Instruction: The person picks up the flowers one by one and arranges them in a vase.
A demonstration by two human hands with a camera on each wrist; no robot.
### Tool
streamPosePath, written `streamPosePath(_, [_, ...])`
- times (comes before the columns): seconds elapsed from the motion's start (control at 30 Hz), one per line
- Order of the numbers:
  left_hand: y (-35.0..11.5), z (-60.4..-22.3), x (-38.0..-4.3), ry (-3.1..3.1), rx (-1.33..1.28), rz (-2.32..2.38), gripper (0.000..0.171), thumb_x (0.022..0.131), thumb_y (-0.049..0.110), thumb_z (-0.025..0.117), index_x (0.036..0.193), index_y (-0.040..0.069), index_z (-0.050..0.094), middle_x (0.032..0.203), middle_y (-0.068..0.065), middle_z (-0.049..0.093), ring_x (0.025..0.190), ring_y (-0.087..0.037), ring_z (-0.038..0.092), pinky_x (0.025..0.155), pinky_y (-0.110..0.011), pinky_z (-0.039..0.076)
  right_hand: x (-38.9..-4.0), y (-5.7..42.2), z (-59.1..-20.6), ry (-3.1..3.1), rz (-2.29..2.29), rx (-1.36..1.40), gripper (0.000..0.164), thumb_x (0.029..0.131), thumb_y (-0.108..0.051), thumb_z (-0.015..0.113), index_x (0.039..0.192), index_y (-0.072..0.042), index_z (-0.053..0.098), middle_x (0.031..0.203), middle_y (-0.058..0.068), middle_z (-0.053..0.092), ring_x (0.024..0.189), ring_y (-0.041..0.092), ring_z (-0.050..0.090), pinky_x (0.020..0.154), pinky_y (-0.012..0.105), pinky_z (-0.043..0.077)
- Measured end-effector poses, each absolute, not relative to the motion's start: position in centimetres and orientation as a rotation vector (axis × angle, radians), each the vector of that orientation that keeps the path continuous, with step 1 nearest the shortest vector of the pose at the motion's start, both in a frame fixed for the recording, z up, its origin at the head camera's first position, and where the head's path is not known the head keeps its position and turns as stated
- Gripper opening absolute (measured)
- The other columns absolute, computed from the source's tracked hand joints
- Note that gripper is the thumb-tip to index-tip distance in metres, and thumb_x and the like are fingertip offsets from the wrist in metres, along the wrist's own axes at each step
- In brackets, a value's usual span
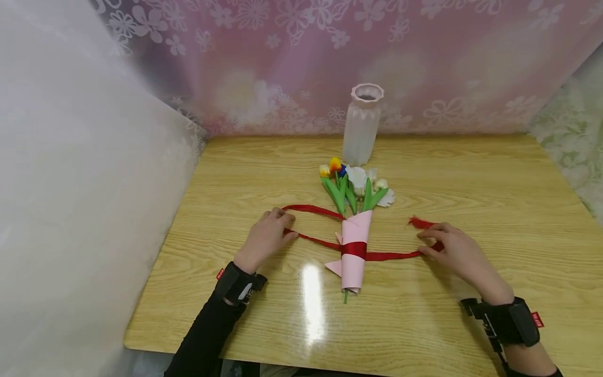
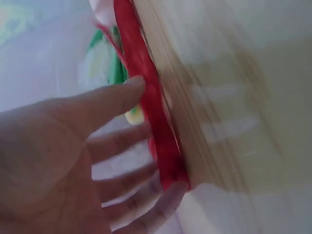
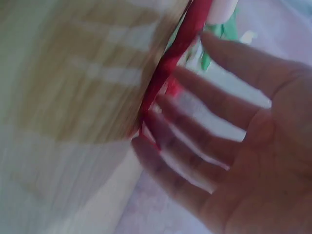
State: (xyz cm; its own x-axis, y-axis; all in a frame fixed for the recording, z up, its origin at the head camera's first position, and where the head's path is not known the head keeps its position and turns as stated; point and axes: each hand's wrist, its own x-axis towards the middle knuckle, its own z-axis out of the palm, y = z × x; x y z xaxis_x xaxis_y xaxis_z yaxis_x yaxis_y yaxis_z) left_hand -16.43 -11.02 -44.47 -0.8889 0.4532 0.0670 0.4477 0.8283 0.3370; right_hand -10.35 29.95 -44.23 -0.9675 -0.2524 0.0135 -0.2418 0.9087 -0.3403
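A bouquet of tulips and white flowers [image 1: 358, 180] lies on the table in a pink paper wrap [image 1: 355, 272]. Round the wrap passes a red ribbon [image 1: 353, 250], its lengths reaching out to both sides. At the left my left hand [image 1: 268, 235] touches the ribbon where two strands meet. In the left wrist view the thumb [image 2: 114, 97] rests against the ribbon [image 2: 146, 73], fingers spread beside it. On the other side my right hand [image 1: 454, 251] is at the ribbon's frayed end [image 1: 421, 223]. Spread, nearly straight fingers [image 3: 209, 92] touch the ribbon [image 3: 180, 44] in the right wrist view.
Behind the bouquet stands a pale ribbed vase [image 1: 361, 125] with a scalloped rim, close to the flower heads. The wooden table [image 1: 226, 178] ends at a pink floral curtain [image 1: 282, 68]. White cloth [image 1: 70, 183] hangs along the left side.
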Motion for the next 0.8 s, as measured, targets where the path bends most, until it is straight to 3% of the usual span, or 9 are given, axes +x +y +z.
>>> streamPosePath(0.23, [-12.7,-44.3,-16.2,3.095,0.569,0.586,0.035,0.094,0.035,0.073,0.113,0.006,0.074,0.112,-0.017,0.066,0.087,-0.031,0.068,0.071,-0.042,0.057,-9.9,30.7,-43.9,3.049,-0.549,-0.260,0.036,0.092,-0.022,0.075,0.119,0.002,0.070,0.115,0.029,0.060,0.090,0.040,0.063,0.065,0.046,0.051])
streamPosePath(0.37, [-10.8,-43.4,-16.4,3.156,0.666,0.681,0.023,0.096,0.031,0.072,0.106,0.011,0.077,0.106,-0.010,0.071,0.084,-0.025,0.069,0.067,-0.036,0.057,-10.3,28.3,-43.1,3.099,-0.684,-0.428,0.022,0.092,-0.018,0.076,0.111,-0.006,0.073,0.105,0.015,0.068,0.086,0.030,0.066,0.069,0.046,0.054])
streamPosePath(0.53, [-6.2,-41.8,-16.1,3.034,0.923,0.858,0.013,0.096,0.027,0.072,0.102,0.017,0.078,0.095,0.003,0.074,0.074,-0.010,0.067,0.058,-0.022,0.050,-11.6,23.5,-43.0,3.050,-0.806,-0.797,0.016,0.087,-0.014,0.081,0.101,-0.014,0.074,0.094,-0.002,0.070,0.076,0.013,0.064,0.064,0.031,0.055])
streamPosePath(0.8, [-1.8,-42.9,-15.1,2.867,1.007,0.764,0.012,0.097,0.030,0.071,0.102,0.021,0.078,0.086,0.008,0.072,0.066,-0.002,0.058,0.051,-0.015,0.039,-12.3,19.6,-43.9,2.995,-0.706,-0.892,0.022,0.080,-0.020,0.087,0.094,-0.014,0.071,0.085,-0.001,0.063,0.065,0.008,0.056,0.056,0.023,0.045])
